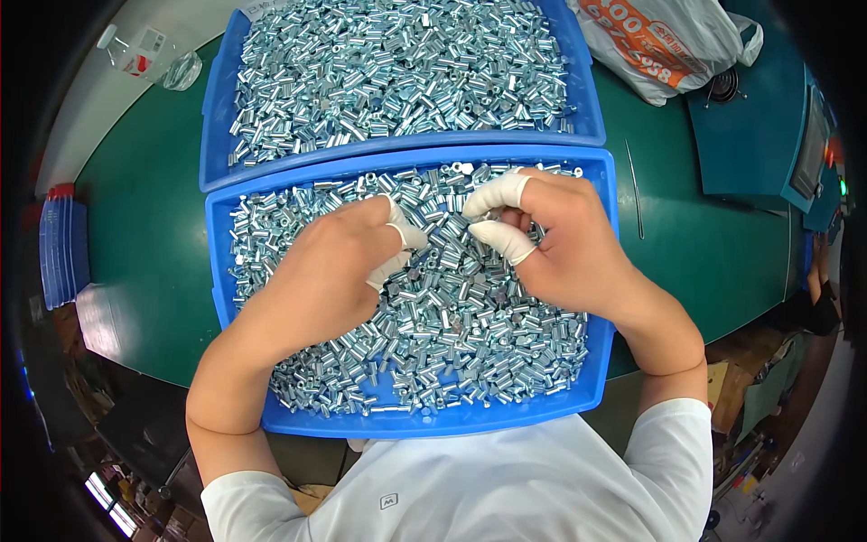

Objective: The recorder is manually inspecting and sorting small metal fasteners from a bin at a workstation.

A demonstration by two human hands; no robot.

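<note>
A blue plastic tray (424, 421) lies in front of me, filled with small shiny metal sleeves (424, 316), many of them hollow cylinders. Both my hands are over its middle, with white rubber finger cots on thumbs and fingers. My left hand (343, 257) touches the heap, index finger and thumb apart. I see nothing held in it, though its other fingers are partly hidden. Facing it, my right hand (564, 226) has its thumb and index fingertip a small gap apart, just above the sleeves, with nothing visible between them. Its remaining fingers curl inward.
A second blue tray (599, 126) of similar sleeves adjoins the far side. On the green table (149, 271) are a plastic bottle (149, 56), a printed plastic bag (668, 45), a thin metal rod (636, 190) and a teal machine (754, 135). Stacked blue trays (63, 239) stand at left.
</note>
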